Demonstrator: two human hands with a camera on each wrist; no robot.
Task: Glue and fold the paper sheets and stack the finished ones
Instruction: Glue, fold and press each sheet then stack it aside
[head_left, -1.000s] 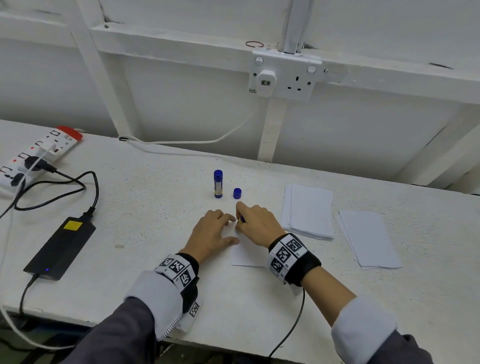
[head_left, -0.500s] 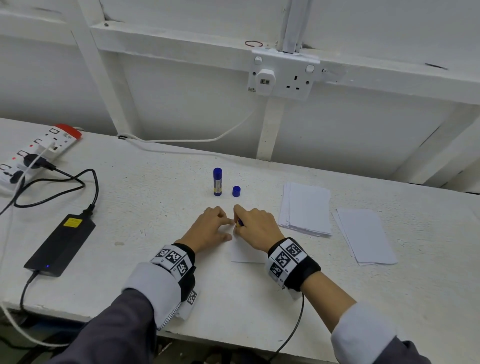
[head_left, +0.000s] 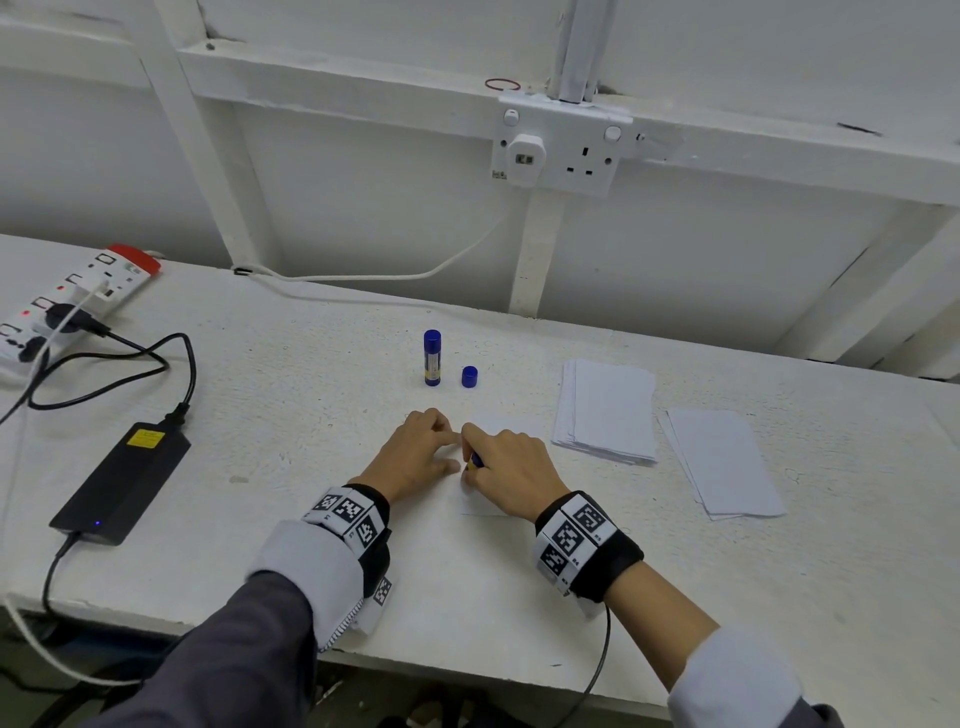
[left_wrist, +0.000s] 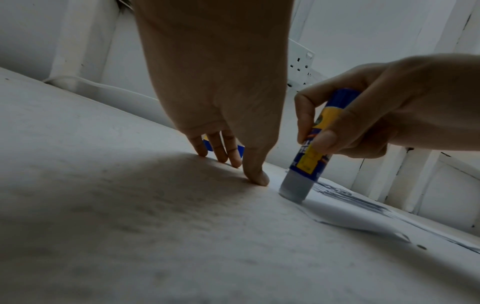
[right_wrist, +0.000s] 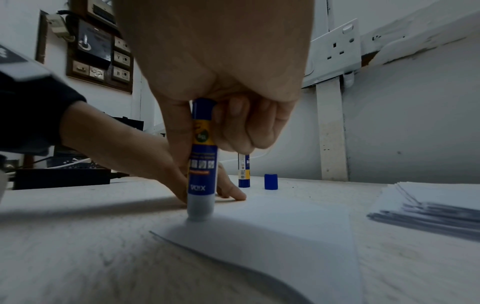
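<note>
1. The right hand (head_left: 511, 467) curls thumb and fingers round a blue-and-yellow glue stick (right_wrist: 202, 162), held upright, its pale tip pressed on the left edge of a single white paper sheet (right_wrist: 280, 224).
2. The left hand (head_left: 418, 454), just left of the sheet, has its fingers fairly straight, with the fingertips (left_wrist: 257, 176) pressing down at the sheet's left edge.
3. Beyond the sheet stand a second blue glue stick (head_left: 431, 357) and a loose blue cap (head_left: 469, 376).
4. Right of the sheet lie a thick stack of white paper (head_left: 605, 410), then a thinner white pile (head_left: 722, 462).

Count: 2 glue sticks (right_wrist: 202, 164) (head_left: 431, 357), 1 loose cap (head_left: 469, 376), 2 paper stacks (head_left: 605, 410) (head_left: 722, 462), 1 single sheet (right_wrist: 272, 226), 2 hands (head_left: 415, 454) (head_left: 511, 467).
</note>
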